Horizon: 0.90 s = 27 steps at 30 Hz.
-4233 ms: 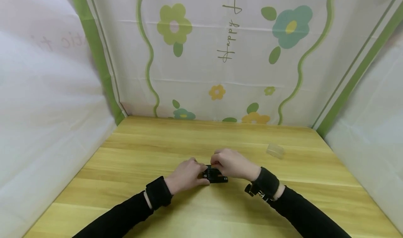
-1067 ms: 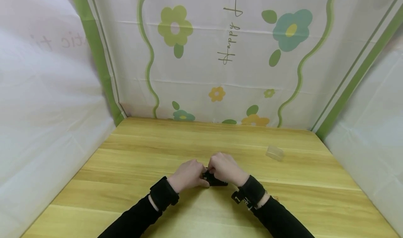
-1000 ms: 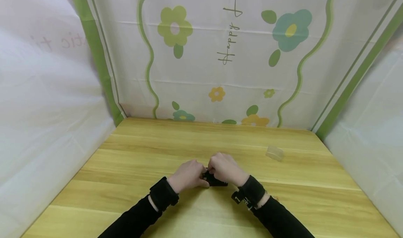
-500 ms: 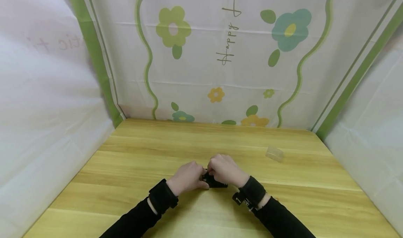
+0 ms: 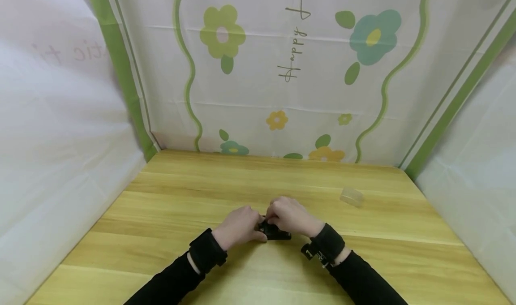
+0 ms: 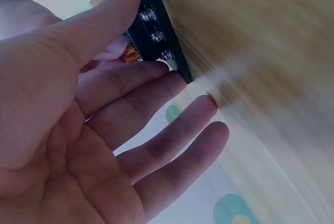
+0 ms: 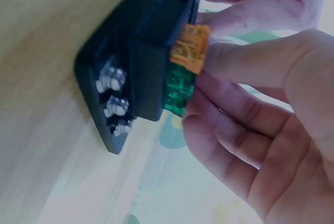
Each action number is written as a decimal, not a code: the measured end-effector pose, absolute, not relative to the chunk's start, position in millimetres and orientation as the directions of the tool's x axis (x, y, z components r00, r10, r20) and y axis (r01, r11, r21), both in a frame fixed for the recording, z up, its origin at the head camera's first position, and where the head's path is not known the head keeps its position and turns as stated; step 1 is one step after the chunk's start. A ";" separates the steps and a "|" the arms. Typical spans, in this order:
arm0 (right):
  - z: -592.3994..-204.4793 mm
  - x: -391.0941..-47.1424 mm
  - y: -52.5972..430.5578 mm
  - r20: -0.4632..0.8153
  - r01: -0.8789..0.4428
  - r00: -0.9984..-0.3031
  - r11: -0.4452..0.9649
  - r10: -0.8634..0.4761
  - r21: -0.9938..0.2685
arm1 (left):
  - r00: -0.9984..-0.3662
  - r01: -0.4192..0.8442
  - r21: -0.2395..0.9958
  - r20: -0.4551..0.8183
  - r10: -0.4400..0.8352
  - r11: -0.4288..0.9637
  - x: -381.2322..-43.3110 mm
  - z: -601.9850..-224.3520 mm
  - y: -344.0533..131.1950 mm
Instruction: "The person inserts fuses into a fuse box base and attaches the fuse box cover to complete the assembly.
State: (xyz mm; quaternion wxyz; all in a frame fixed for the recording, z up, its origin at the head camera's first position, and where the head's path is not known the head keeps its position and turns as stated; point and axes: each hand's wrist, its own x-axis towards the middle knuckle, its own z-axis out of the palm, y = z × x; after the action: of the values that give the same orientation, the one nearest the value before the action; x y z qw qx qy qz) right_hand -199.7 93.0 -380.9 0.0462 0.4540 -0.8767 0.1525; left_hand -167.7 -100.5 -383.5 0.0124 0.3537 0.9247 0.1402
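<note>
A black fuse block (image 5: 275,231) with metal screw terminals along its edge lies on the table in front of me. My left hand (image 5: 239,226) grips its left end, the thumb on one side and fingers on the other, as the left wrist view shows. In the right wrist view, a green blade fuse (image 7: 178,91) and an orange blade fuse (image 7: 189,48) stand side by side in the block (image 7: 151,57). My right hand (image 5: 291,216) is above the block, thumb and curled fingers pinching the orange fuse. Its fingertips are partly hidden behind the fuses.
A small clear plastic box (image 5: 352,197) sits farther back on the right of the wooden table (image 5: 181,193). White fabric walls with printed flowers (image 5: 222,34) enclose the back and sides.
Compared with about four seconds ago, my right hand has come lower and closer over the fuse block, covering more of it. During the last second both hands have barely shifted.
</note>
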 end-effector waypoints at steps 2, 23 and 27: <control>-379.1 -201.2 95.2 0.213 -0.809 -0.582 0.530 -0.785 -0.255 | -0.747 0.652 0.273 0.075 0.660 0.707 -168.4 -383.7 -100.0; -386.2 -197.1 90.0 0.281 -0.787 -0.617 0.576 -0.736 -0.221 | -0.751 0.646 0.281 0.066 0.657 0.710 -167.5 -382.3 -99.2; -388.9 -197.0 90.0 0.296 -0.789 -0.614 0.581 -0.732 -0.202 | -0.745 0.656 0.276 0.083 0.662 0.703 -167.6 -383.5 -98.9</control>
State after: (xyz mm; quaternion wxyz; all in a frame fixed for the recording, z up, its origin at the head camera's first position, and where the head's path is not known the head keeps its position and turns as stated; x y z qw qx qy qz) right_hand -197.0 90.0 -388.9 0.0903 0.4298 -0.8844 0.1580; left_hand -167.6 -98.9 -383.5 0.0111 0.3571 0.9226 0.1454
